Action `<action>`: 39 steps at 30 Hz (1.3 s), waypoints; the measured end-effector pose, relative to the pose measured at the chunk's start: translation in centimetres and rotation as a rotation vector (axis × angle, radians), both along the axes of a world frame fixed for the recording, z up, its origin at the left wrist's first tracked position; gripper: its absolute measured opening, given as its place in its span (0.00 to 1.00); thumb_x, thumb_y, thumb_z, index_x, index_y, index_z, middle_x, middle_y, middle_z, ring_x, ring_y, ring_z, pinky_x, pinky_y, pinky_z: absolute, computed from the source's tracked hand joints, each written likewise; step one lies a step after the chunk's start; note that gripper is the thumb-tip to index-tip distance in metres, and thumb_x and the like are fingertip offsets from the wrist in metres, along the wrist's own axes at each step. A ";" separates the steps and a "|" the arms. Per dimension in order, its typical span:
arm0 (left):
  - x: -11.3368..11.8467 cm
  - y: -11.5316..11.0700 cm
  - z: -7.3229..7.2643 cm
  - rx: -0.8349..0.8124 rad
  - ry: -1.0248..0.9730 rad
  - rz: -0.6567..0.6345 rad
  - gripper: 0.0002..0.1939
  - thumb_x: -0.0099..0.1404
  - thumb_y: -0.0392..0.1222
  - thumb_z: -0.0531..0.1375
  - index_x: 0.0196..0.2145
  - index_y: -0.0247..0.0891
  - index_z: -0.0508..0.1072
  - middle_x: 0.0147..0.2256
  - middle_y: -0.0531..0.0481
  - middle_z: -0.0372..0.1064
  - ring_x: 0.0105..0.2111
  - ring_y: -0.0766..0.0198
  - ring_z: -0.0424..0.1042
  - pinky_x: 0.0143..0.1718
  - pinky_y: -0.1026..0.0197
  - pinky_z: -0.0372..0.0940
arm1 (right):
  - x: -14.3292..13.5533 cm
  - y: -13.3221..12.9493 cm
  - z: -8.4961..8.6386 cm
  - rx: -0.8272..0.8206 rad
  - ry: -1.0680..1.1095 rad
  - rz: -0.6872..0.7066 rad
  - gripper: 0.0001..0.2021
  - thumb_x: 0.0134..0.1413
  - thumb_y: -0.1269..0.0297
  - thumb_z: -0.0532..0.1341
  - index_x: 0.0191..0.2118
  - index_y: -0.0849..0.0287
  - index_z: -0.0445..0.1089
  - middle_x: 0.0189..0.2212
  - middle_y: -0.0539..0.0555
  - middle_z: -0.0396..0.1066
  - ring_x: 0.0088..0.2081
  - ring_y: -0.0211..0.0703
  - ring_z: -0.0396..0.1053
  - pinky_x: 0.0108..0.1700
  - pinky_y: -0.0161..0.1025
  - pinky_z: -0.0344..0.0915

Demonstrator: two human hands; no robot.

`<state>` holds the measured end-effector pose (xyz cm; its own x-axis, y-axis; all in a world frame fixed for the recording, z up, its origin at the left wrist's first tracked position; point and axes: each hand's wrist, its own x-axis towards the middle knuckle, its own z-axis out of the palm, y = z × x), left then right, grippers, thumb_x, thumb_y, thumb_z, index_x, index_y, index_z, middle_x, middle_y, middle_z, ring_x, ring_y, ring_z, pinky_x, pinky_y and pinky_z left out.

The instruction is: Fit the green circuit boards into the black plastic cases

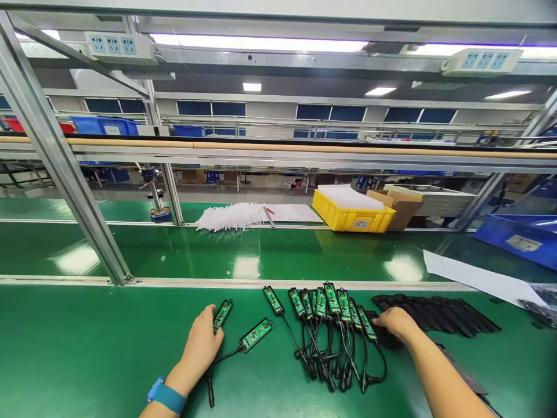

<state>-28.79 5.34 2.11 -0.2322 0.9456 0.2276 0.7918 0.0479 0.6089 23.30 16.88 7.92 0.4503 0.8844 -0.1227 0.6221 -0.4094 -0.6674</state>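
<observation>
My left hand (202, 342) is closed around a green circuit board in a black casing (223, 314), its black cable trailing below. Just right of it lies another cased circuit board (256, 335) with a cable. My right hand (395, 325) pinches a dark flat piece that looks like a black plastic cover (383, 337), partly hidden by the fingers. More black covers (439, 314) lie overlapped in a row behind and right of that hand. Between my hands, several cased circuit boards (331, 299) lie side by side, their black cables (343, 371) pointing toward me.
Beyond the bench's pale edge strip (261, 283) runs a glossy green belt (209, 255). At its far side are white strips (235, 216) and a yellow bin (352, 217). A metal post (65, 151) rises at left; a blue bin (517, 238) and white sheet (474, 276) are at right.
</observation>
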 end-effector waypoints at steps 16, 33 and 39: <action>-2.4 -0.1 3.9 -0.352 -1.382 0.134 0.05 0.62 0.32 0.57 0.32 0.33 0.62 0.27 0.43 0.72 0.17 0.71 0.67 0.15 0.71 0.59 | -6.9 -8.8 3.2 0.220 0.764 0.075 0.28 0.31 0.67 0.73 0.45 0.57 0.70 0.25 0.48 0.69 0.19 0.31 0.63 0.19 0.28 0.62; -2.9 -0.7 3.6 -0.535 -1.429 -0.168 0.06 0.62 0.36 0.59 0.33 0.35 0.62 0.28 0.48 0.68 0.13 0.76 0.57 0.08 0.75 0.44 | -33.8 -11.2 -2.5 -0.493 1.135 0.769 0.27 0.33 0.70 0.71 0.45 0.66 0.68 0.22 0.45 0.69 0.15 0.30 0.63 0.15 0.29 0.61; -4.4 0.2 4.5 -0.244 -1.578 0.257 0.05 0.64 0.26 0.51 0.35 0.32 0.63 0.28 0.45 0.68 0.15 0.74 0.61 0.11 0.74 0.51 | -33.5 -10.8 -3.5 -0.427 1.139 0.776 0.30 0.30 0.67 0.73 0.46 0.66 0.70 0.24 0.47 0.70 0.20 0.32 0.65 0.19 0.30 0.62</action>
<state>-33.21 5.51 6.66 -0.2268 0.8230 -0.5208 -0.6268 0.2859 0.7248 -10.19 6.07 4.38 -0.6392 0.6608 -0.3934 -0.0014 -0.5126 -0.8586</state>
